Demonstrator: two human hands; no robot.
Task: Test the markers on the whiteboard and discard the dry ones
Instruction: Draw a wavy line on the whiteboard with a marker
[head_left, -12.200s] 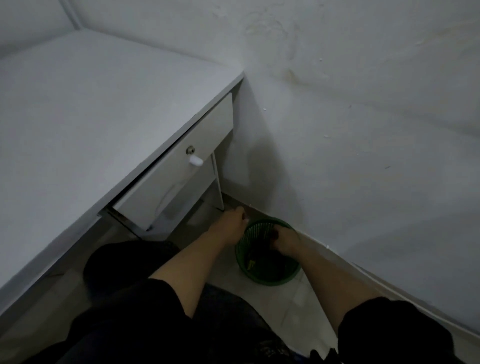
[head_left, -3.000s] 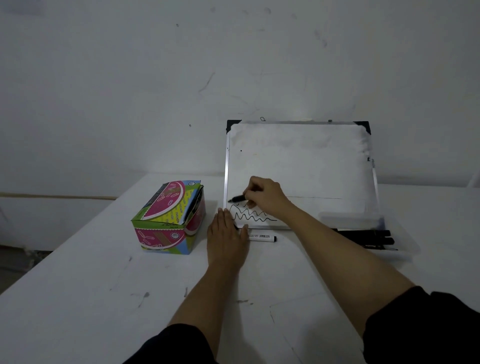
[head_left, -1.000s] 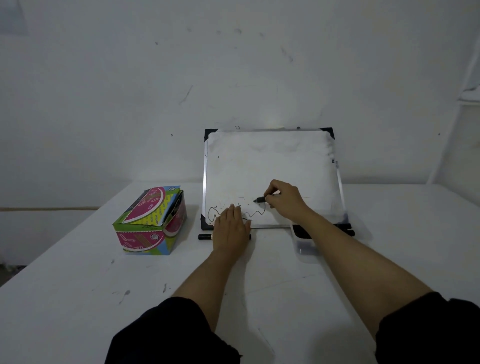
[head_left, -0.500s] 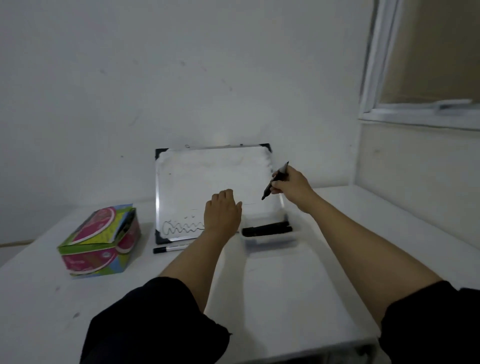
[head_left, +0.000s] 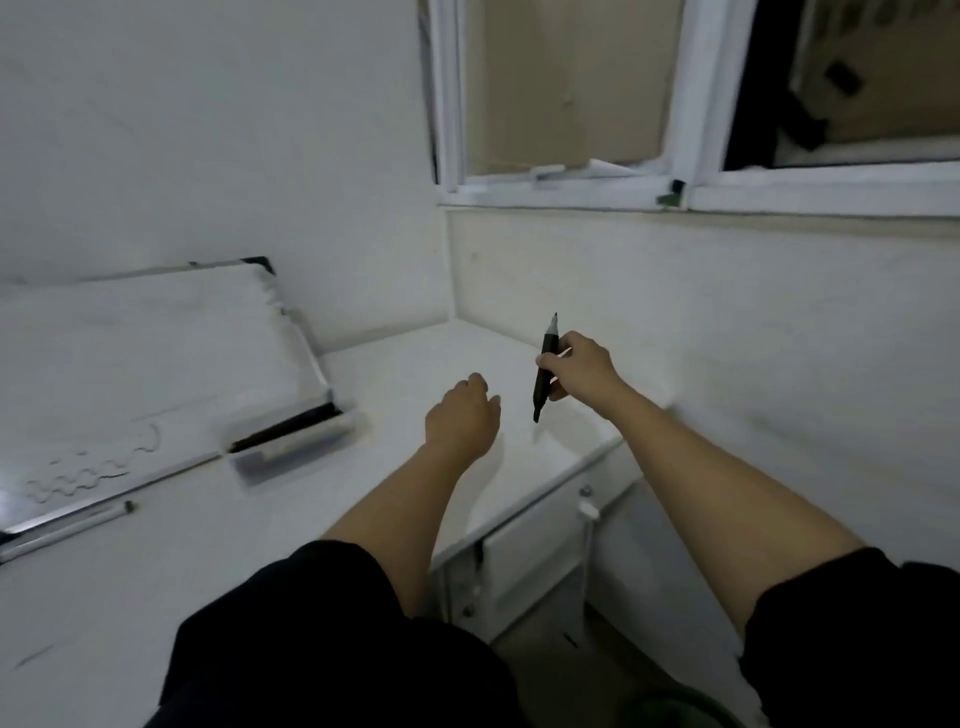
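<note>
The right hand is pinching a black marker above the desk's right end, well clear of the whiteboard; the left hand is hovering loosely curled, holding nothing. Discarding looks underway (a green bin is peeking below), so lowering comes next.

A white surface fills the left of the frame and ends at a corner where two pale walls meet. Under its right edge hangs a white drawer with a small lock and a white knob. Above, a white-framed window is backed by brown board, with a dark gap at its right pane. A small green catch sits on the sill. At the bottom edge, part of a dark green rim shows on the floor.
</note>
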